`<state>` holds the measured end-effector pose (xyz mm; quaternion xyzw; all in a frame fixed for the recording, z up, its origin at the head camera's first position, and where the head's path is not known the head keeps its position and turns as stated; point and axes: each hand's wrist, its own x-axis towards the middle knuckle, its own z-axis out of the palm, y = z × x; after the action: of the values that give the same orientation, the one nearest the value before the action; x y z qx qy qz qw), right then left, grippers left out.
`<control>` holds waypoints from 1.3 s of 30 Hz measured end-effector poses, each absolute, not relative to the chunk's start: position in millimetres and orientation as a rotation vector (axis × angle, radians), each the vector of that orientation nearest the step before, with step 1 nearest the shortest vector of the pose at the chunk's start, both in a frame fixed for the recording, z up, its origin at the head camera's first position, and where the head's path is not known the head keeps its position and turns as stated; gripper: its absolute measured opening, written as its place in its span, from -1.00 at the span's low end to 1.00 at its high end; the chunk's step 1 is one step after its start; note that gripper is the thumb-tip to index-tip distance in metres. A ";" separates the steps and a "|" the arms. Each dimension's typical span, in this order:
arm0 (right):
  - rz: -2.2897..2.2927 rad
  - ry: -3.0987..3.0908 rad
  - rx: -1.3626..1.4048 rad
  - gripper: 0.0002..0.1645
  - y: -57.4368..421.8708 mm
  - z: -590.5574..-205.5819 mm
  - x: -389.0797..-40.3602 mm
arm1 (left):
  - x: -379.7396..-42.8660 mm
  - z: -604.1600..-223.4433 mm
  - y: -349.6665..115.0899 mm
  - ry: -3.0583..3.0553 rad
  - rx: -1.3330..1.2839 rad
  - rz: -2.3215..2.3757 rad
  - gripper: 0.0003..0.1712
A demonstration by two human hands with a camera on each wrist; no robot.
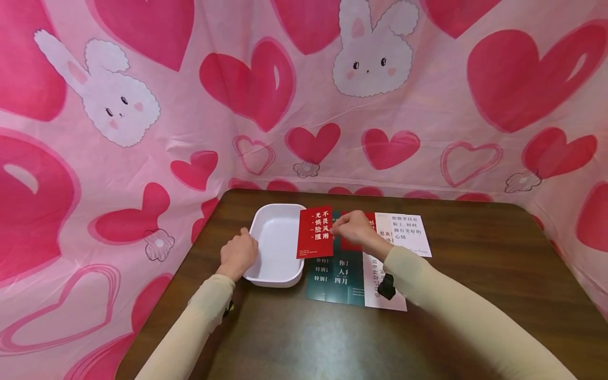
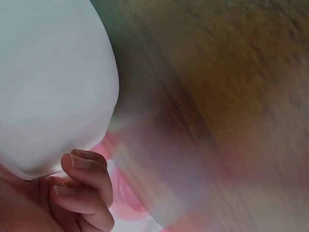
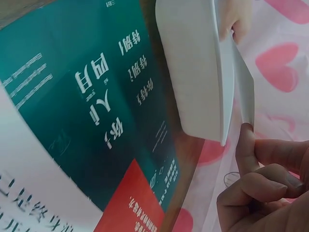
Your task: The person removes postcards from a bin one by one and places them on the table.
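A white plastic basin (image 1: pixel 275 283) stands on the table, and my left hand (image 1: pixel 239 256) grips its left rim. The left wrist view has that hand's curled fingers (image 2: pixel 87 176) at the edge of the basin. With thumb and fingers my right hand (image 1: pixel 356 230) pinches the right edge of a red card (image 1: pixel 309 248) with white Chinese lettering. The card is raised, its left part over the basin's right rim. In the right wrist view the same card (image 3: pixel 246 89) shows its pale back at a steep angle beside the basin.
Under and beside the right hand, dark green cards (image 1: pixel 332 290), another red card (image 1: pixel 349 244) and white cards (image 1: pixel 415 235) lie overlapping on the brown wooden table (image 1: pixel 285 338). A pink cloth (image 1: pixel 266 148) with hearts and rabbits hangs behind and at the sides.
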<state>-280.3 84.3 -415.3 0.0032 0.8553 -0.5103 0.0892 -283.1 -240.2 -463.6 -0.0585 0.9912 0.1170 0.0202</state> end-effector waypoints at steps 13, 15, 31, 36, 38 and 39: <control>-1.499 2.580 0.009 -0.67 112.6 -421.2 -270.3 | -280.7 -465.5 -241.0 3.002 -0.161 0.403 -0.38; -1.488 2.579 0.038 -0.64 118.2 -423.6 -267.9 | -281.3 -465.7 -241.1 3.005 -0.161 0.407 -0.37; -1.475 2.509 0.185 -0.59 152.1 -438.5 -240.7 | -281.6 -468.2 -241.9 2.997 -0.162 0.445 -0.42; -1.454 2.527 0.177 -0.60 160.9 -442.6 -236.2 | -282.0 -468.7 -241.3 3.020 -0.152 0.419 -0.43; -1.447 2.531 0.174 -0.61 164.3 -444.2 -234.7 | -282.1 -468.8 -241.4 3.022 -0.157 0.413 -0.43; -1.447 2.529 0.180 -0.61 166.1 -445.1 -234.0 | -282.0 -468.8 -241.4 3.019 -0.161 0.413 -0.43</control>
<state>-234.0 166.1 -445.1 0.0611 0.8609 -0.4928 0.1111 -282.0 -241.4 -468.8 -0.0527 0.9884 0.1352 0.0453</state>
